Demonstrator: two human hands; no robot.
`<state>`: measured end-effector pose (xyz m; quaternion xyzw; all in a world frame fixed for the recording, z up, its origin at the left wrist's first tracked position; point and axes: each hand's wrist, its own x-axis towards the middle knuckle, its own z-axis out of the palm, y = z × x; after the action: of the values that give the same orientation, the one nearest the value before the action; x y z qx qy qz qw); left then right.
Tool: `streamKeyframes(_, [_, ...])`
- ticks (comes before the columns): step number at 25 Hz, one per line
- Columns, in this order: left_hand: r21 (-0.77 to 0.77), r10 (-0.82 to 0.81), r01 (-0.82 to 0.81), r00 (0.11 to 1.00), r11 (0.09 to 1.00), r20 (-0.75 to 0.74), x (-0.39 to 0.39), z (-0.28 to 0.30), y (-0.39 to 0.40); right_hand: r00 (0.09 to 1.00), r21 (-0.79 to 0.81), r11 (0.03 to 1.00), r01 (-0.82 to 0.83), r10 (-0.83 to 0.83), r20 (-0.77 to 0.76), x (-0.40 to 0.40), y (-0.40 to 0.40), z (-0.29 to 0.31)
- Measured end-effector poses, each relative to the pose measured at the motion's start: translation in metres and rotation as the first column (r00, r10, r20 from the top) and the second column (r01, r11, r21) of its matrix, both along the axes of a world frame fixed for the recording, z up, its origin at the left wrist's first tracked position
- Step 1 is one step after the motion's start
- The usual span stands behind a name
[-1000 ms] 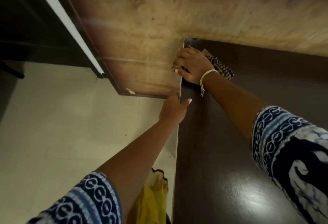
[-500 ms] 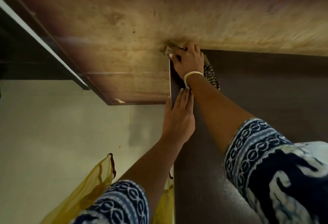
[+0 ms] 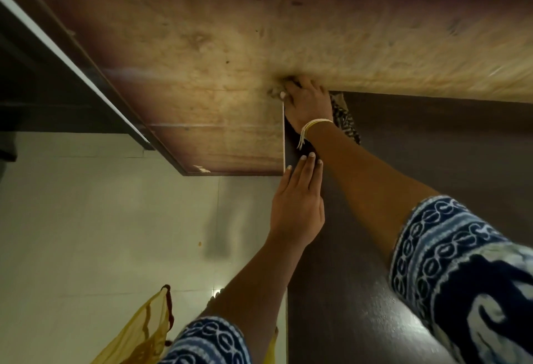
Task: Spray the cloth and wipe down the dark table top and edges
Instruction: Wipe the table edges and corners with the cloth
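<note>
Cloth [image 3: 344, 120], a dark checked rag, lies at the far left corner of the dark tabletop [image 3: 432, 167], where the tabletop meets a wooden panel [image 3: 230, 60] standing behind it. Most of the cloth is hidden under the right hand [image 3: 308, 104]; a strip of it shows just to the right of that hand and wrist. The right hand lies on top of the cloth with its fingers bent over the corner against the panel, pressing the rag down; whether the fingers curl round the fabric cannot be told. A pale thread band [image 3: 313, 127] circles the right wrist. The left hand [image 3: 298, 205] rests flat on the left edge of the tabletop, nearer the person, fingers straight and close together, their tips just beside the right wrist. It holds nothing and does not touch the cloth.
</note>
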<state>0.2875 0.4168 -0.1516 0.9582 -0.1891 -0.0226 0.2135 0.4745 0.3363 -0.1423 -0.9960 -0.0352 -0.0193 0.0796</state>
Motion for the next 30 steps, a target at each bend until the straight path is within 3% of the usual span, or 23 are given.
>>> streamKeyframes(2, [0.003,0.008,-0.008,1.000,1.000,0.007,0.001,0.001,0.000,0.959,-0.120,0.953,-0.278,0.268,-0.093,0.004,0.005,0.005])
streamKeyframes(5, [0.018,0.013,-0.014,1.000,1.000,0.009,0.001,0.001,0.001,0.762,-0.181,0.740,-0.648,0.630,-0.150,-0.001,-0.001,0.010])
streamKeyframes(7, [0.024,0.019,-0.019,1.000,1.000,0.010,0.003,0.000,-0.001,0.641,-0.170,0.619,-0.767,0.753,-0.149,-0.004,-0.012,0.007])
streamKeyframes(8, [0.026,0.023,-0.023,1.000,0.999,0.010,0.004,0.001,-0.002,0.629,-0.166,0.608,-0.776,0.767,-0.130,-0.001,-0.016,0.005])
streamKeyframes(11, [0.023,0.008,-0.009,1.000,1.000,0.005,0.005,0.001,-0.001,0.746,-0.168,0.730,-0.662,0.662,-0.063,0.017,-0.024,0.005])
streamKeyframes(14, [0.013,0.022,-0.022,1.000,1.000,0.007,0.002,-0.002,-0.001,0.871,-0.110,0.865,-0.490,0.480,-0.103,0.027,-0.029,0.004])
streamKeyframes(18, [0.005,0.031,-0.032,0.999,0.999,0.023,0.001,-0.001,-0.002,0.956,-0.055,0.956,-0.288,0.284,-0.069,0.027,-0.029,0.003])
streamKeyframes(23, [0.010,0.031,-0.031,0.998,0.999,0.048,0.001,-0.005,-0.001,0.995,-0.088,0.992,-0.094,0.096,0.020,0.014,-0.072,-0.001])
streamKeyframes(28, [-0.031,0.052,-0.050,0.996,0.998,0.069,0.000,-0.009,-0.001,0.949,-0.080,0.946,0.314,-0.312,0.039,-0.019,-0.113,-0.007])
streamKeyframes(30, [-0.042,0.050,-0.047,0.996,0.998,0.075,0.001,-0.009,0.000,0.948,-0.017,0.948,0.319,-0.319,-0.009,-0.030,-0.099,0.000])
